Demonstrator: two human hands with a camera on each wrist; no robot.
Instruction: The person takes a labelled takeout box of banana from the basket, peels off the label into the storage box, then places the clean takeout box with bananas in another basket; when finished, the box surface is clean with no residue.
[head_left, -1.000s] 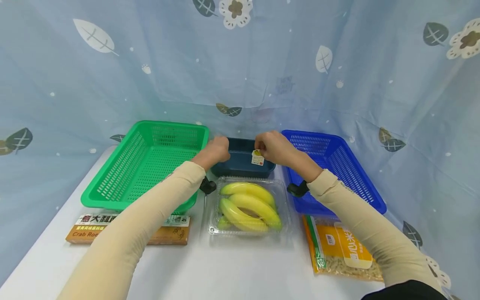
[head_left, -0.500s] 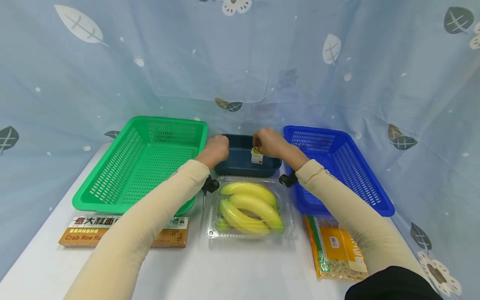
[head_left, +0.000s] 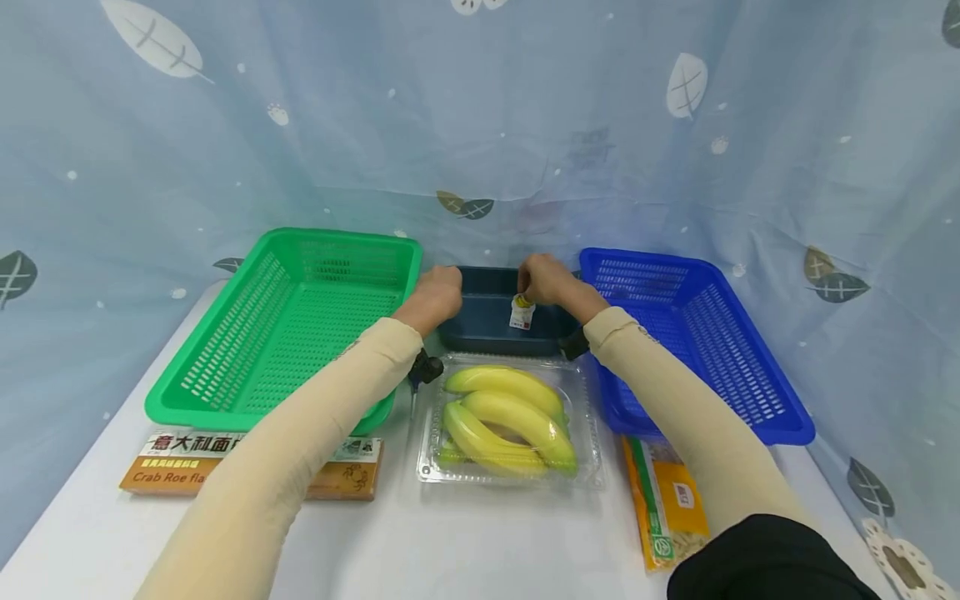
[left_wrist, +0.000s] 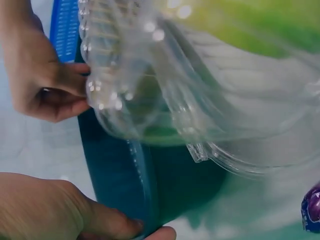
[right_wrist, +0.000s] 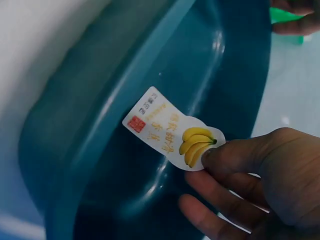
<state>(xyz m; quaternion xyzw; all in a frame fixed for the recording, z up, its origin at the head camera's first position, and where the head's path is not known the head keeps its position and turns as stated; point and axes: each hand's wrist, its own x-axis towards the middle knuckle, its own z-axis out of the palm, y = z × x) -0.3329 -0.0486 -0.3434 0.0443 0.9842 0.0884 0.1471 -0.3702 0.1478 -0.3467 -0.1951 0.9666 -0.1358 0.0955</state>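
Observation:
My left hand (head_left: 438, 296) pinches the left end of a dark teal tray (head_left: 487, 343) at the back of the table. Thumb and fingertips lie on its rim in the left wrist view. Over the tray's right part, my right hand (head_left: 549, 282) holds a small white label (right_wrist: 172, 130) between thumb and finger. Yellow bananas and a red square are printed on it. In front of the tray sits a clear plastic clamshell box (head_left: 435, 467) with several yellow bananas (head_left: 517, 417) inside.
A green basket (head_left: 172, 408) stands at left, a blue basket (head_left: 780, 429) at right. A Crab Roe box (head_left: 352, 482) lies before the green one. An orange food bag (head_left: 675, 508) is partly under the right sleeve. A small purple wrapped item (left_wrist: 312, 207) shows beside the clamshell.
The head view has shifted slightly. My right forearm has swung inward, covering more of the orange bag, and the label has tilted a little. The left hand stays at the tray's left end.

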